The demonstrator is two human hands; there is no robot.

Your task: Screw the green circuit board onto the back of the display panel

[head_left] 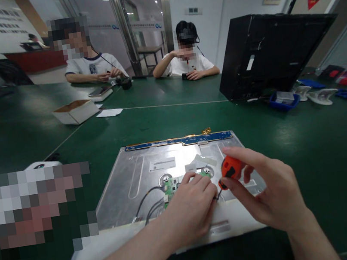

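Observation:
A metal-backed display panel [141, 176] lies flat on the green table, a narrow blue circuit strip [156, 144] along its far edge. On its middle sits a green circuit board [170, 184], with dark cables running off its left side. My right hand [266, 181] grips the orange and black handle of a screwdriver [231, 167], which is tilted, its shaft pointing down and left toward the board. Over the board's right part rests my left hand [193, 205], its fingers curled close to the shaft. Those fingertips are hidden, so whatever they pinch does not show.
A black monitor casing [273, 54] stands at the back right, beside a small blue tray [284, 100]. At the back left are a white open box [76, 112] and a paper slip [109, 112]. Two people sit across the green table [165, 120].

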